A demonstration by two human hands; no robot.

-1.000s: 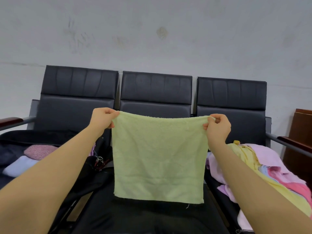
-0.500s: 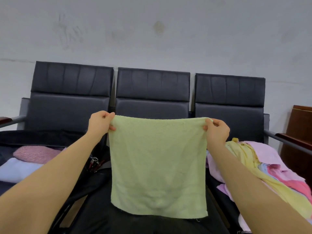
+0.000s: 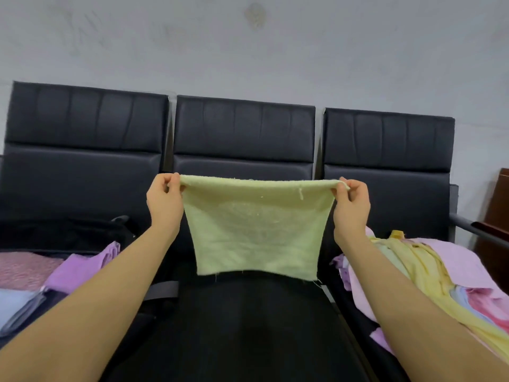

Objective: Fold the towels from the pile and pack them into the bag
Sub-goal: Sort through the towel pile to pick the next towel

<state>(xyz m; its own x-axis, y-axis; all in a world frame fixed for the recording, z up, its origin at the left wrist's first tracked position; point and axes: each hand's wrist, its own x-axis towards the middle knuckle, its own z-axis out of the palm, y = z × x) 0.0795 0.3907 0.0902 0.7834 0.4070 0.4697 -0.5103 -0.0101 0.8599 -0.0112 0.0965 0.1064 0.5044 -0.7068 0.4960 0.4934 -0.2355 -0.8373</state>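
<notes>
A pale green towel (image 3: 256, 232) hangs spread out above the middle seat. My left hand (image 3: 164, 201) pinches its top left corner and my right hand (image 3: 351, 204) pinches its top right corner. The towel's lower edge reaches down to the seat (image 3: 248, 321). A pile of loose towels (image 3: 429, 274) in yellow, pink and lilac lies on the right seat. On the left seat sits an open black bag (image 3: 68, 232) holding folded towels (image 3: 80, 268) in lilac, pink and pale blue.
Three black padded chairs (image 3: 245, 130) stand in a row against a grey wall. A metal armrest (image 3: 468, 227) and a brown wooden cabinet (image 3: 495, 216) are at the far right.
The towel has swung forward and down, so its lower part now looks shorter and lies toward the seat. The view has tilted down and shifted, showing more folded towels in the bag.
</notes>
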